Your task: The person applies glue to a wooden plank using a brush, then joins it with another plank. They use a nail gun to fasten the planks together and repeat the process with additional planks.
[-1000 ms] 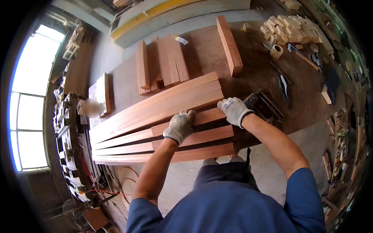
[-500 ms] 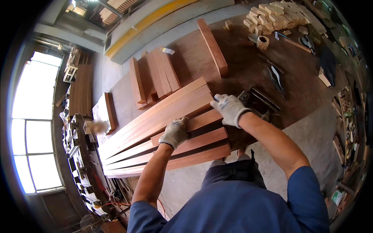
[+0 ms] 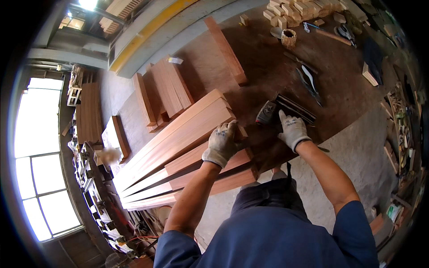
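Note:
Long reddish-brown wooden boards (image 3: 196, 123) lie side by side on the brown work surface, fanned out at their near right ends. My left hand (image 3: 222, 142), in a pale work glove, curls its fingers over the end of one middle board. To the right, my gloved right hand (image 3: 293, 131) has its index finger and thumb spread, with nothing visible in it. Its fingertips are at a dark, long metal-edged tool (image 3: 297, 108), whose kind I cannot make out. Beside that sits a small grey and red object (image 3: 267, 112) that looks like a tape measure.
Shorter boards (image 3: 167, 87) and a single bar (image 3: 225, 51) lie beyond the long boards. Pliers-like tools (image 3: 309, 85), a round container (image 3: 288, 39) and a hammer-like tool (image 3: 333, 36) are to the right. Pale wood blocks (image 3: 299, 11) are piled at the far edge.
My left hand has slid right along the boards to their ends. My right hand has left the board end and moved right to the dark tool. The view has shifted slightly.

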The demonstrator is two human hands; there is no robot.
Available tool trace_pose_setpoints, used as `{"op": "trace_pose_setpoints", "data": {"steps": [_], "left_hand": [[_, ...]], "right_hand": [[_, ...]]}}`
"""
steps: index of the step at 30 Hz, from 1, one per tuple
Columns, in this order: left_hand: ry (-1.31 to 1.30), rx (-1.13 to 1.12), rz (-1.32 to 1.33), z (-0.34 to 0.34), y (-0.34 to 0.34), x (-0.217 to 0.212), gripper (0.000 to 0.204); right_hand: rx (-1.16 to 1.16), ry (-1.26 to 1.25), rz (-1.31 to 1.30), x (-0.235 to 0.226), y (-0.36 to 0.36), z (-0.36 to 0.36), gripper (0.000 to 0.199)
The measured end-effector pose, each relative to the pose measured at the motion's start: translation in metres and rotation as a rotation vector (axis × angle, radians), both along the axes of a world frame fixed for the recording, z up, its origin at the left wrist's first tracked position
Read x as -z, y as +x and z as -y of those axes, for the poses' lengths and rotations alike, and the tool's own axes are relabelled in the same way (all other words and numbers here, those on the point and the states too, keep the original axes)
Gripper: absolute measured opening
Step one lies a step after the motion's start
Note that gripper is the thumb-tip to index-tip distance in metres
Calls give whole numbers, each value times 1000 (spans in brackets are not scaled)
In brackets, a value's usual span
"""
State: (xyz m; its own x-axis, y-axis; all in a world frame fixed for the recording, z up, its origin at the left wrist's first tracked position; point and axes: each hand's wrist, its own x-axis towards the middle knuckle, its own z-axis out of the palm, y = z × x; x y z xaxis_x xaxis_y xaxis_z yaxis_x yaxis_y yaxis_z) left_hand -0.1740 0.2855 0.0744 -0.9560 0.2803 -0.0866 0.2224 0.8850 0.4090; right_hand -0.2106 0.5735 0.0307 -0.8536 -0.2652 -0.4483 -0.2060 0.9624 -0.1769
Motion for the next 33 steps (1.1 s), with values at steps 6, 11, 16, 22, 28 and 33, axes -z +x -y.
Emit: {"op": "trace_pose_setpoints", "data": {"steps": [6, 11, 16, 22, 28, 33], "left_hand": [[27, -13, 16, -3, -3, 0, 71], [8, -22, -20, -2, -2, 3, 69], [10, -40, -6, -2, -3, 3, 65], [42, -49, -34, 0, -2, 7, 62], [40, -31, -49, -1, -3, 7, 62], [34, -38, -53, -4, -4, 1, 62]], "right_hand": [[18, 44, -26, 24, -3, 5, 81], [47, -63, -31, 21, -6, 0, 74], [119, -407, -38, -36, -26, -24, 70], [142, -740, 158, -97, -41, -38, 44], [101, -729, 300, -89, -48, -24, 34], [-104, -591, 229, -77, -57, -14, 33]]}}
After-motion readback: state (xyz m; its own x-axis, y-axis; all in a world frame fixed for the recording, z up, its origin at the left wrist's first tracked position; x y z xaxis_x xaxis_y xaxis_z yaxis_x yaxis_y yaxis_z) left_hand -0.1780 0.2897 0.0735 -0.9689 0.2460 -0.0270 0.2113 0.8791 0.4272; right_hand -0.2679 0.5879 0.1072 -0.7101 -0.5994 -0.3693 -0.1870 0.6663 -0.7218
